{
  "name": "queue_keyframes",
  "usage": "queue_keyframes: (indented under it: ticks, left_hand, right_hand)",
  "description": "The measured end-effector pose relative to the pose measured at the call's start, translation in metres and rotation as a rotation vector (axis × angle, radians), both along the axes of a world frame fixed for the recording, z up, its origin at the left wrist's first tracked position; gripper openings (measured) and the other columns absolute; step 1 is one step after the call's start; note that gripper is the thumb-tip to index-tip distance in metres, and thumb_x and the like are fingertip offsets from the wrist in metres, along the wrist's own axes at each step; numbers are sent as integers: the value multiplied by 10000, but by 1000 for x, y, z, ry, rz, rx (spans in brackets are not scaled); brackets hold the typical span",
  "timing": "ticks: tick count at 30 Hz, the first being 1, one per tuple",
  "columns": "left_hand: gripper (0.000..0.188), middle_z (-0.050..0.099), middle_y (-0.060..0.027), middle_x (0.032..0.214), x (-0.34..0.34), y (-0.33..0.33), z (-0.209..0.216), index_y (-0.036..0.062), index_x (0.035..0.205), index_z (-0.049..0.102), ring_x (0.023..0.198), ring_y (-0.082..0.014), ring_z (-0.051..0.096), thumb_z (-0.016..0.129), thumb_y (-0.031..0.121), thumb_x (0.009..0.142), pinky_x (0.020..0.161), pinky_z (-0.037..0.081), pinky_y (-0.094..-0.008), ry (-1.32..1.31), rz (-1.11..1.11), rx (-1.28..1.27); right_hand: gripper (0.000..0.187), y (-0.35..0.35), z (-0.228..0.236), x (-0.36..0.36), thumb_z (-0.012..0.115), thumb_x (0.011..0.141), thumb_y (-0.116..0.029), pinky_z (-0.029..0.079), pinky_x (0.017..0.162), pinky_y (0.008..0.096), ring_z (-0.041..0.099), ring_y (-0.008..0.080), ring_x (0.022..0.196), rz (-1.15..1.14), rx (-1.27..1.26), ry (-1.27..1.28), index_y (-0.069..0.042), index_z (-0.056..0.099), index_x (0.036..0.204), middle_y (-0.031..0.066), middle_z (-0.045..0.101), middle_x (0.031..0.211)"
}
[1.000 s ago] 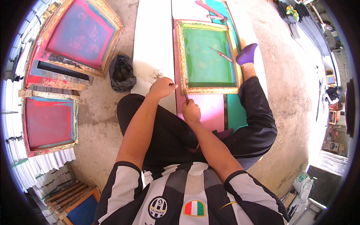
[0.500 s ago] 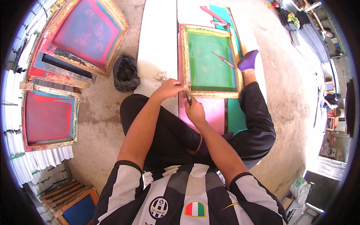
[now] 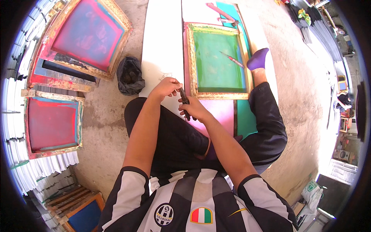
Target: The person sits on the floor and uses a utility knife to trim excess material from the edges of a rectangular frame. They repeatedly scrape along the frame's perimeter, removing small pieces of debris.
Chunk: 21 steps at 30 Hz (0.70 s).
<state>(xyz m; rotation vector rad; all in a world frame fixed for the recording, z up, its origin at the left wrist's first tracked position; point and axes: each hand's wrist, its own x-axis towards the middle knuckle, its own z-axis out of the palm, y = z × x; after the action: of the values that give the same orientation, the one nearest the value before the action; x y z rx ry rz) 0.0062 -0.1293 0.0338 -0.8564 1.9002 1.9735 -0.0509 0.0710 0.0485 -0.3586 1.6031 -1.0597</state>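
Red and blue mesh fills two wooden-framed screens at my far left, the far one [image 3: 89,36] set at a slant and the near one [image 3: 52,123] squarer, its wood blotched with paint. Right of them a crumpled black plastic bag [image 3: 123,87] lies on the floor, beside the white bench [image 3: 160,46]. On the bench's surface, just beyond my left grip [image 3: 165,88], is a small scatter of thin scraps [image 3: 165,74].

That left grip has its fingers bent and drawn together at the far tip of the pliers [image 3: 184,98]; whether they pinch anything, I cannot tell. The pliers are dark, nearly black and dull, slanting from that far tip towards me, with their two handle ends showing slightly apart on the near side. My right grip [image 3: 197,110] is clamped on them, over the pink sheet [image 3: 217,116], near the frame's near left corner. How their jaws stand is too small to make out.

Far and right lies the framed screen [image 3: 208,58], its mesh streaked green with a blue strip along the right edge, its pale wood chipped and stained yellow. A slender red-and-grey tool [image 3: 235,61] with a dark point rests across its right part. My purple-socked foot [image 3: 258,60] is just beside the right edge.
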Motion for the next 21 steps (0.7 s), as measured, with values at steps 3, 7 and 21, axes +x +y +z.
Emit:
queue_keyframes:
  ticks: [3,7,21]
  left_hand:
    - [267,684,-25,848,-1,-2,-4,53,992,695,664,-126,614,715,318,958,572,453,-282,-40,53,-13]
    - [273,685,-31,836,-2,-4,-4,51,967,692,667,-111,599,702,324,966,577,448,-288,-78,220,-9]
    - [513,759,-209,1075,-13,-4,-9,-36,1090,738,1060,-338,715,713,437,893,931,530,-421,-221,327,-678]
  right_hand:
    - [357,-1,0,2,629,991,-185,557,682,358,694,218,842,-29,-16,-158,16,570,1279,124,667,1022]
    - [288,7,-5,5,612,995,-212,536,656,355,684,206,818,-44,13,-199,1,591,1188,113,665,984]
    - [263,62,-62,-10,589,862,-209,513,614,463,666,318,628,-4,248,292,48,616,811,160,639,674]
